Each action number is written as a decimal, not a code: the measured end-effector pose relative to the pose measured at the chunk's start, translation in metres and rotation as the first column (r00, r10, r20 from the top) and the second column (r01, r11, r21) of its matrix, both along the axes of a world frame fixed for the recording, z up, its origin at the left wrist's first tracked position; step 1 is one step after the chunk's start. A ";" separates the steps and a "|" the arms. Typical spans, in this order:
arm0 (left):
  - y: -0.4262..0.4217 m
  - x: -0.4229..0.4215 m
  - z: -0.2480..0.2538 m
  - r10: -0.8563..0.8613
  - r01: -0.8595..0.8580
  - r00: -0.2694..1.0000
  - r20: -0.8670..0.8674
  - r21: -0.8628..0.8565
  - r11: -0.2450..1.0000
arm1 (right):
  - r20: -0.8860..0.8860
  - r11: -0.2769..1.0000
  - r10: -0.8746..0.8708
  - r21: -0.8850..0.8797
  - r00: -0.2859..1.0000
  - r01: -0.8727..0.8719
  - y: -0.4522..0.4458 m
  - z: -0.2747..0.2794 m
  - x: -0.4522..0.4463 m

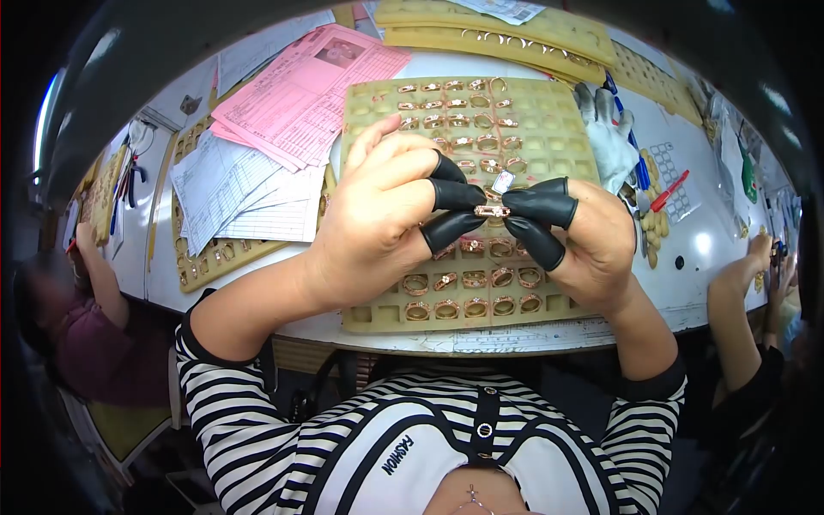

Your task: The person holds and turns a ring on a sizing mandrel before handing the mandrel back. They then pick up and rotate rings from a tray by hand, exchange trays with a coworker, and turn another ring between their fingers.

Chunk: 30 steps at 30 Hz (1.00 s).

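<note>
A gold-coloured ring point(492, 211) with small stones is pinched between the black-capped fingertips of my left hand point(390, 202) and my right hand point(588, 232). A small white tag point(503, 181) shows just above the ring, between the fingers. Both hands are over a yellowish slotted tray point(554, 129), which holds rows of similar rings point(474, 279). The fingers and the held ring hide the tray's middle rows in part.
Pink printed sheets point(292, 94) and white papers point(249, 193) lie left of the tray, over another tray. More yellow trays point(506, 43) stand behind. At the right are a grey-white glove point(608, 142) and a red pen point(669, 190). Other people sit at both sides.
</note>
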State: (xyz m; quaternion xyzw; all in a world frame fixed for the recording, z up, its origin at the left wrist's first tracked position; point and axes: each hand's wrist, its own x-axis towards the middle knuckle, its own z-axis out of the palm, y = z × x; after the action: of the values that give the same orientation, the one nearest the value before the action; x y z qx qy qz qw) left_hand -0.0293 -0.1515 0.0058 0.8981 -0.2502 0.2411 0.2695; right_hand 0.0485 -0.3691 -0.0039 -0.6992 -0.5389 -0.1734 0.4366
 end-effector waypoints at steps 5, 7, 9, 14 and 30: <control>0.001 0.000 -0.001 -0.001 0.001 1.000 0.016 -0.014 1.000 | 0.015 1.000 -0.002 -0.010 1.000 0.003 -0.001 0.001 0.001; 0.001 0.000 -0.001 0.003 -0.003 1.000 0.020 -0.013 1.000 | 0.027 1.000 -0.006 -0.015 1.000 0.007 -0.001 0.001 0.001; 0.001 -0.001 0.001 0.009 -0.009 1.000 0.021 -0.001 1.000 | 0.032 1.000 -0.005 -0.004 0.999 0.005 0.000 0.000 0.001; 0.002 -0.001 0.000 0.006 -0.005 0.999 0.039 -0.013 1.000 | 0.019 1.000 -0.011 0.002 1.000 0.011 0.001 -0.001 0.001; 0.002 -0.001 0.001 -0.003 0.004 0.999 0.034 -0.030 1.000 | 0.003 0.999 -0.016 -0.039 1.000 0.016 0.001 -0.001 0.001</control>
State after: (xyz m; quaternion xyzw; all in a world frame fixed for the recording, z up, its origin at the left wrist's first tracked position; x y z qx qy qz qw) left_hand -0.0305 -0.1493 0.0066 0.8893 -0.2530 0.2596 0.2790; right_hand 0.0499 -0.3685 -0.0052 -0.7116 -0.5371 -0.1675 0.4207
